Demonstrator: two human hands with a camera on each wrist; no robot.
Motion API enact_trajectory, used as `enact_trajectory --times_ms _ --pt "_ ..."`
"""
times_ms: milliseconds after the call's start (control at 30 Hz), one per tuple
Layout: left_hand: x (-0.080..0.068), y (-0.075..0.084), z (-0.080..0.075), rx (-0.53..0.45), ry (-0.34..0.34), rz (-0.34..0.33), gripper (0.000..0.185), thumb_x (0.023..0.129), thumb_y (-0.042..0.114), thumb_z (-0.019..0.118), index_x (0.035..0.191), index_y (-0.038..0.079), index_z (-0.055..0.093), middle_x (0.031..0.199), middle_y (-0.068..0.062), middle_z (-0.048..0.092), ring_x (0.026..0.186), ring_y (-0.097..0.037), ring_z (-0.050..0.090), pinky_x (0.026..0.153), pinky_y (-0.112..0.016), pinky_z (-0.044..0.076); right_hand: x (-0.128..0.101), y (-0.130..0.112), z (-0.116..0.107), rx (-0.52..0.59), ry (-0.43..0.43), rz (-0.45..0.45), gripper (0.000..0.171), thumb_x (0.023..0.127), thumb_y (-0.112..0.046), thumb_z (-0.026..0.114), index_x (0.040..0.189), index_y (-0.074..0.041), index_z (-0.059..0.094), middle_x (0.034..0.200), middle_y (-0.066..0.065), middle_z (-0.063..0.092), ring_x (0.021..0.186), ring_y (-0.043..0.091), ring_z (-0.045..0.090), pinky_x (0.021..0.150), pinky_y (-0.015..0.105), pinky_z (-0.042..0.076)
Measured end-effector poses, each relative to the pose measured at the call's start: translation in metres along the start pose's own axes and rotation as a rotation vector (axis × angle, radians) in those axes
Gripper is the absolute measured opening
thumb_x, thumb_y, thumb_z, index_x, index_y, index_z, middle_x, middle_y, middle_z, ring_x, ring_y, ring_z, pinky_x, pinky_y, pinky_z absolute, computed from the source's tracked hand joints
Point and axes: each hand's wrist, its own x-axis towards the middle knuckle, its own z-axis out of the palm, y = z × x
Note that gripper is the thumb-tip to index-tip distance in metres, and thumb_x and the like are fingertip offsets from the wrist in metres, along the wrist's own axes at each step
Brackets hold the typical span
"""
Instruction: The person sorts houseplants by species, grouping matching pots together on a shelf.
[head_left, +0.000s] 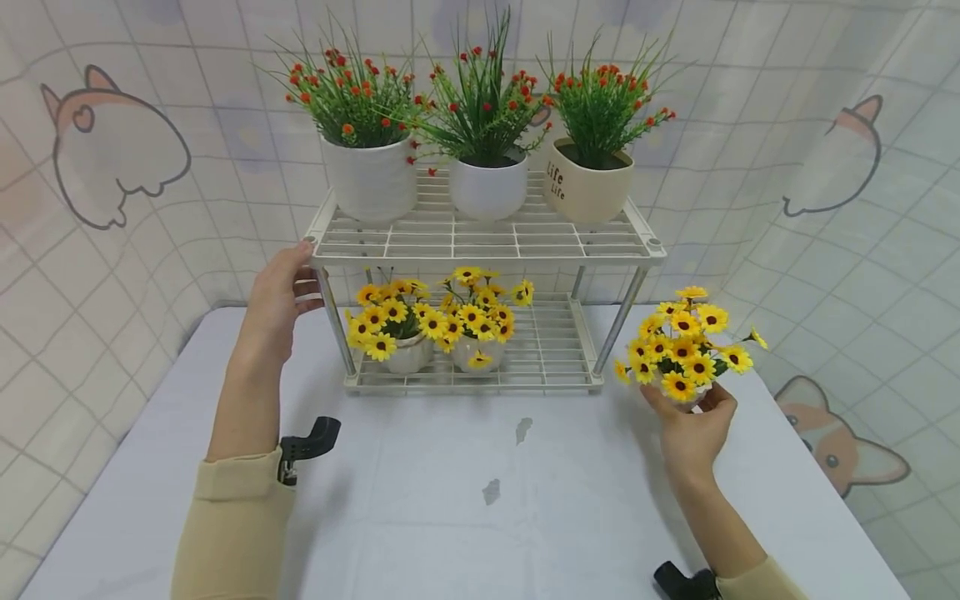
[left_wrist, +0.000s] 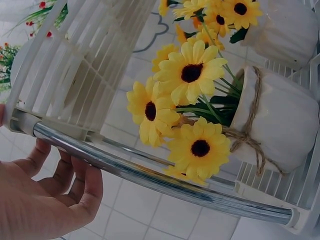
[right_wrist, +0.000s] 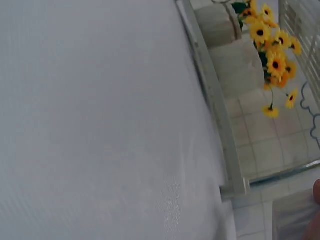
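A white two-tier wire rack [head_left: 480, 242] stands on the table. My left hand [head_left: 300, 271] grips its front left corner, thumb on the top shelf and fingers curled behind the chrome post [left_wrist: 150, 175]. My right hand [head_left: 693, 421] holds a small pot of yellow sunflowers [head_left: 686, 346] just right of the rack, low over the table; the blooms and my fingers hide most of the pot. Two similar sunflower pots [head_left: 408, 354] [head_left: 474, 350] sit on the left of the lower shelf. The nearer one is white with twine around it [left_wrist: 280, 125].
Three pots of green plants with red berries [head_left: 371, 179] [head_left: 487, 187] [head_left: 588, 192] fill the top shelf. The right part of the lower shelf [head_left: 555, 350] is bare. The white table [head_left: 480, 517] has two scuffed spots [head_left: 522, 429]. A tiled cartoon curtain hangs behind.
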Motion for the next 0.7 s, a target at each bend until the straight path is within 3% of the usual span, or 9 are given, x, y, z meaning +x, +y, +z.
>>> enact_trajectory --times_ms 100,233,367,700 --pt "0.001 -0.001 -0.001 -0.001 0.002 0.000 0.052 0.108 0.056 0.037 0.131 0.013 0.056 0.122 -0.007 0.053 0.110 -0.021 0.052 0.100 -0.044 0.043 -0.017 -0.003 0.005 0.045 -0.046 -0.057 0.097 0.083 -0.032 0.089 0.151 -0.013 0.023 0.146 0.008 0.034 0.129 0.021 0.040 0.097 0.021 0.046" --pt "0.001 0.000 -0.002 -0.002 0.003 -0.001 0.052 0.108 0.056 0.036 0.131 0.013 0.056 0.120 -0.004 0.053 0.110 -0.021 0.052 0.100 -0.044 0.043 -0.037 -0.010 0.015 0.106 -0.119 -0.152 0.088 0.086 -0.021 0.087 0.148 -0.013 0.024 0.145 0.005 0.035 0.134 0.020 0.040 0.101 0.020 0.046" --pt "0.001 0.000 -0.002 -0.004 0.005 -0.003 0.054 0.108 0.056 0.036 0.132 0.012 0.056 0.119 -0.004 0.053 0.110 -0.021 0.052 0.099 -0.044 0.043 -0.051 -0.015 0.030 0.141 -0.184 -0.215 0.086 0.087 -0.019 0.086 0.148 -0.011 0.025 0.144 0.005 0.036 0.133 0.020 0.041 0.099 0.020 0.048" --pt "0.000 -0.001 0.001 -0.003 0.006 -0.009 0.056 0.108 0.056 0.037 0.132 0.010 0.056 0.123 -0.009 0.052 0.110 -0.021 0.052 0.100 -0.045 0.043 -0.056 -0.016 0.080 0.180 -0.275 -0.222 0.089 0.083 -0.018 0.089 0.148 -0.004 0.030 0.140 0.010 0.041 0.121 0.023 0.049 0.090 0.020 0.052"
